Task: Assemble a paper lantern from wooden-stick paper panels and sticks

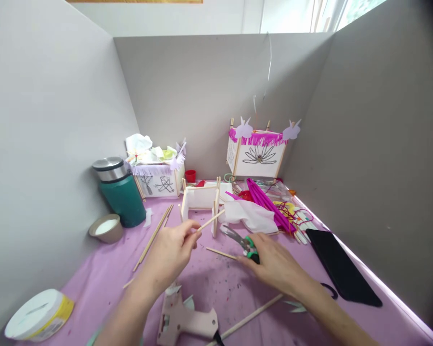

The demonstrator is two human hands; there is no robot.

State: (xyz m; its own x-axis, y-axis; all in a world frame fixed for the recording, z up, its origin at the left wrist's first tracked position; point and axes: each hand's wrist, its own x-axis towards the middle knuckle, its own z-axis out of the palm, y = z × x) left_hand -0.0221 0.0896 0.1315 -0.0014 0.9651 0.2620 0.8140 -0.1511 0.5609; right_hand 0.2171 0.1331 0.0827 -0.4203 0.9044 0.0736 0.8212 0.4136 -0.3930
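My left hand [175,247] pinches a thin wooden stick [213,219], which slants up to the right. My right hand [274,262] is closed around hand cutters [234,234] with metal jaws and green-and-black handles. The jaws point left, just below the stick's far end; whether they touch it I cannot tell. A short stick [220,253] lies by my right fingertips, its right end partly hidden by them. Behind my hands stands a small frame of sticks with white panels [202,198]. Right of it lies a crumpled white sheet [250,216].
A pink glue gun [191,321] lies in front, beside a long stick [252,315]. On the left are a green flask [120,199], a bowl [106,228] and a tub [39,315]. Decorated paper boxes [159,185] [260,161] stand behind. A black phone [342,266] lies right.
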